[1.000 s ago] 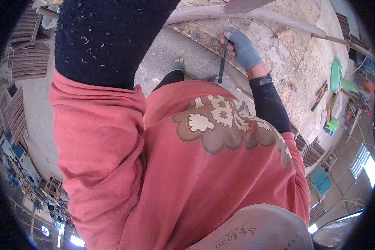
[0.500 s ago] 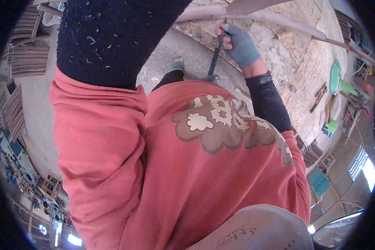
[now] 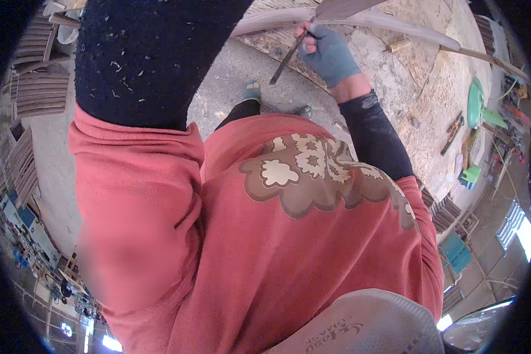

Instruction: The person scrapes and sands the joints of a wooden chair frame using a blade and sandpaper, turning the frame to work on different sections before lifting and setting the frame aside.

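My right hand (image 3: pixel 330 58), in a grey-blue fingerless glove, pinches a long, flat, dark tool like a file (image 3: pixel 285 66). Its free end slants down to the left over the floor. The other end meets or nearly meets a long curved wooden piece (image 3: pixel 389 25), close to where a second wooden piece (image 3: pixel 343 7) joins or crosses it; contact is unclear. At the upper left my left arm, in a dark sleeve (image 3: pixel 153 59) dotted with wood shavings, reaches past the top edge. My left hand is out of the picture.
Beneath the wood lies a large worn, pale work surface (image 3: pixel 413 76). On it are a small wooden block (image 3: pixel 399 45), an orange-and-black tool (image 3: pixel 452 133) and a green stool-like object (image 3: pixel 475 103). Stacked wooden strips (image 3: pixel 40 94) stand at the left. My feet (image 3: pixel 252 90) show below.
My right hand has moved slightly left and up. The tool has swung from nearly upright to a slant, its free end rising leftward.
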The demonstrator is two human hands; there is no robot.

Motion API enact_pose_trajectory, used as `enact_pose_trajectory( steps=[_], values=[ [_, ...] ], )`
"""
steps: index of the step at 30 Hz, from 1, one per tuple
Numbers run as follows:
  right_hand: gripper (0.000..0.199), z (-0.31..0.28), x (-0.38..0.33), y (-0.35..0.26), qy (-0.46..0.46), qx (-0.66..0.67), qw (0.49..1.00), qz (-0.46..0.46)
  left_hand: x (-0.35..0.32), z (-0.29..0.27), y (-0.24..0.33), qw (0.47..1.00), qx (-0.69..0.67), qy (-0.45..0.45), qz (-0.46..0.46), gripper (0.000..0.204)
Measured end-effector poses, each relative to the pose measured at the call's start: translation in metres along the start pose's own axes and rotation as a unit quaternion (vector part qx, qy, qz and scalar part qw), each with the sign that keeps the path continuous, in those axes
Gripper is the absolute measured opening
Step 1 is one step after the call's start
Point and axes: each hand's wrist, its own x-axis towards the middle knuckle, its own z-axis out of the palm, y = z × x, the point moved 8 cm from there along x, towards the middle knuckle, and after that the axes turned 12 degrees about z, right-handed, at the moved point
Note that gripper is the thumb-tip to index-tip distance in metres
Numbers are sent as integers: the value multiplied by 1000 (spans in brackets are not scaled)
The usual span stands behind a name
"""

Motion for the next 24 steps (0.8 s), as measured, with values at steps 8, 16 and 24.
enact_pose_trajectory(
  steps=[8, 16, 24],
  values=[
    [12, -32, -4, 12, -2, -73, 997, 28, 2, 4, 0, 1000, 7, -7, -4, 26],
    [17, -22, -21, -4, -35, -126, 991, -31, 43, 36, -2, 998, -7, -51, 21, 25],
    [21, -123, -74, -62, 52, -119, 971, -202, 157, 62, 58, 992, -65, -104, -18, 51]
  ],
)
